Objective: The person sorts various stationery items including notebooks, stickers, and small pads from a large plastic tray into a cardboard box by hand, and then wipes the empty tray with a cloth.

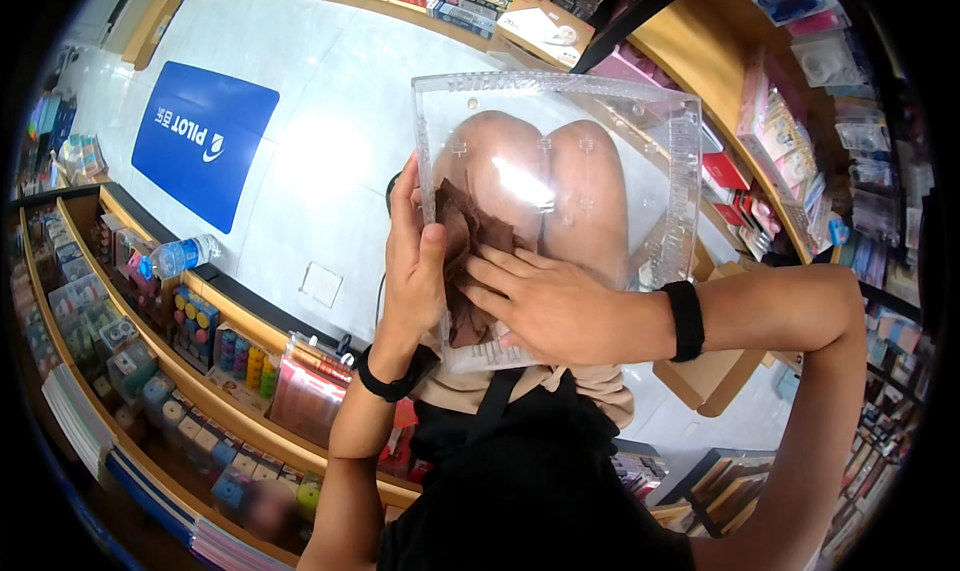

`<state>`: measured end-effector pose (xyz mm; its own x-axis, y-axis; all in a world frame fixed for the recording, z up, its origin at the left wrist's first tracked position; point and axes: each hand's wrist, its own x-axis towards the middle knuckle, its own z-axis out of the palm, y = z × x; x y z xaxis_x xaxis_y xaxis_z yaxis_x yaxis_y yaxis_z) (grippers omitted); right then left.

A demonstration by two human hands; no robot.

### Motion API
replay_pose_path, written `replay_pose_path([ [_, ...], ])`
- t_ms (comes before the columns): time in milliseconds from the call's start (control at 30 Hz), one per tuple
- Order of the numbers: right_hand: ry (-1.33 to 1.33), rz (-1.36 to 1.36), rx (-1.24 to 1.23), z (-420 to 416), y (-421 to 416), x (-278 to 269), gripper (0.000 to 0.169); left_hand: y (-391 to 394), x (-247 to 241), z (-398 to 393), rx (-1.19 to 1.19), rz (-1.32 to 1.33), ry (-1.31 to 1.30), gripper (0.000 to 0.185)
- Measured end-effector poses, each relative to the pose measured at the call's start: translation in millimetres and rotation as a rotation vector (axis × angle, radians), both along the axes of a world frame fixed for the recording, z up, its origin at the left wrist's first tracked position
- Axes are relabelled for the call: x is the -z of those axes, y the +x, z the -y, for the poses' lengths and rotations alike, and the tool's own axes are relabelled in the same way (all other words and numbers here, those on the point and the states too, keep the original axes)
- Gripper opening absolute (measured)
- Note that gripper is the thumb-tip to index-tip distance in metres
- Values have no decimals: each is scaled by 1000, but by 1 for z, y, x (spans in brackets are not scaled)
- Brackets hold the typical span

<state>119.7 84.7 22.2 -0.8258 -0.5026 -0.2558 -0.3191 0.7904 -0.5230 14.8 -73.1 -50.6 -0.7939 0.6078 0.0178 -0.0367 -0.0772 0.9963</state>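
Observation:
A clear plastic tray-like box (585, 248) rests across the person's lap, with the knees visible through it. My left hand (416, 259) holds the box by its left side, thumb at the rim. Inside the box, along that side, lies a crumpled brown cloth (469, 301). My right hand (551, 297) presses flat on the cloth with its fingers slightly spread. Small clips or tabs show on the bottom of the box.
Shelves with boxed stationery (202, 331) run along the lower left, and a water bottle (180, 257) lies on their edge. A blue mat (206, 139) is on the floor. An opened cardboard box (709, 372) stands at right, near more stocked shelves.

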Motion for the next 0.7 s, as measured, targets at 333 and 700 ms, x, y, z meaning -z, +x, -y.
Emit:
replay_pose_path([
  [333, 92, -192, 174, -43, -69, 1, 44, -2, -4, 0, 23, 69, 58, 78],
  [700, 383, -136, 517, -132, 25, -8, 56, 2, -10, -1, 2, 99, -63, 64],
])
